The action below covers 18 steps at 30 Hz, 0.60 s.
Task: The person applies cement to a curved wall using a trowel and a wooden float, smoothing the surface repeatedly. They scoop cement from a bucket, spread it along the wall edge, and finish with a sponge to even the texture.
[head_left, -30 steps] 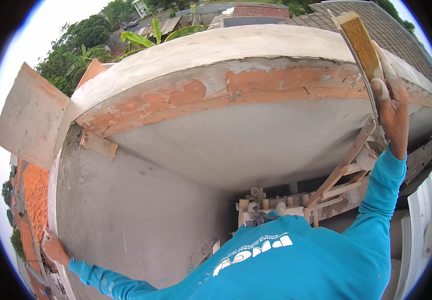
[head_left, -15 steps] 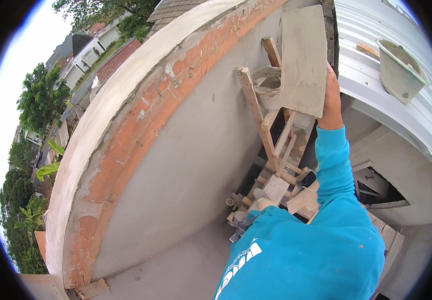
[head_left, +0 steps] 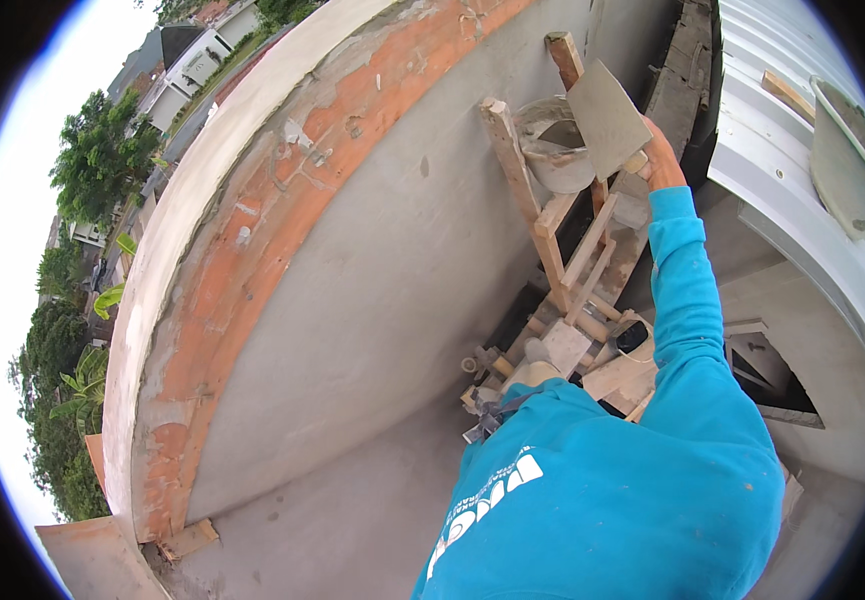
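My right hand (head_left: pixel 660 158) is closed round the wooden handle of a plastering float (head_left: pixel 607 120). The float's flat grey board is tilted, its broad face showing, and most of my fingers are hidden behind it. Just left of the board, a mortar-crusted bucket (head_left: pixel 555 150) sits between the upright posts of a wooden frame (head_left: pixel 512 160). Grey wet-looking mortar coats the bucket's rim. My left hand does not show.
A curved wall (head_left: pixel 352 260), grey plaster with a bare brick band (head_left: pixel 252 215), fills the left. At right, a pale tub (head_left: pixel 852 165) and a wood offcut (head_left: pixel 788 97) lie on a corrugated metal roof (head_left: pixel 767 140). Scaffold planks (head_left: pixel 622 375) lie below.
My right hand has drawn the float downward, and its board has turned so that it looks shorter and more tilted. The bucket's opening shows more. The whole view has shifted slightly.
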Tool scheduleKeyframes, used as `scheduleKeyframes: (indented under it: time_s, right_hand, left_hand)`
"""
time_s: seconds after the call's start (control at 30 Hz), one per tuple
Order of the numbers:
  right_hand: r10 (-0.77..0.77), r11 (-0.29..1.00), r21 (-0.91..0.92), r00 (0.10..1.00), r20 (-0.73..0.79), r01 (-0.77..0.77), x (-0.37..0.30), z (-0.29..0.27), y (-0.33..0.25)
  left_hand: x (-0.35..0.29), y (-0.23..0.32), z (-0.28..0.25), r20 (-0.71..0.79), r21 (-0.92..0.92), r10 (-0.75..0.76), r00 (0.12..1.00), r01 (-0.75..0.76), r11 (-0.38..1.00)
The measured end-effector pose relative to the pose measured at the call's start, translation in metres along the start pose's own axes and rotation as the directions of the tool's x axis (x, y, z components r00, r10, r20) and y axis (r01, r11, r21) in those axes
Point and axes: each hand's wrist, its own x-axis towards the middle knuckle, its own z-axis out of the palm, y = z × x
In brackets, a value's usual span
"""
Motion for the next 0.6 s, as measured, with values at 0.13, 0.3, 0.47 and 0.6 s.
scheduleKeyframes:
  time_s: [0.13,0.3,0.47,0.6]
  right_hand:
    - [0.177,0.984,-0.009,0.981,-0.076,-0.179,0.084,0.011,0.039]
    - [0.175,0.931,-0.266,0.946,-0.274,-0.250,0.177,0.008,0.097]
    - [0.272,0.759,-0.498,0.899,-0.344,-0.420,0.212,0.031,0.123]
    - [0.236,0.798,-0.474,0.916,-0.324,-0.374,0.238,0.004,0.169]
  left_hand:
    - [-0.021,0.000,-0.017,0.028,0.025,-0.028,0.999,0.027,0.999]
    - [-0.062,-0.010,-0.043,0.071,0.075,-0.131,0.989,0.126,0.989]
    - [-0.096,-0.024,-0.070,0.143,0.183,-0.251,0.957,0.223,0.957]
    - [-0.158,-0.032,-0.112,0.197,0.269,-0.400,0.895,0.343,0.900]
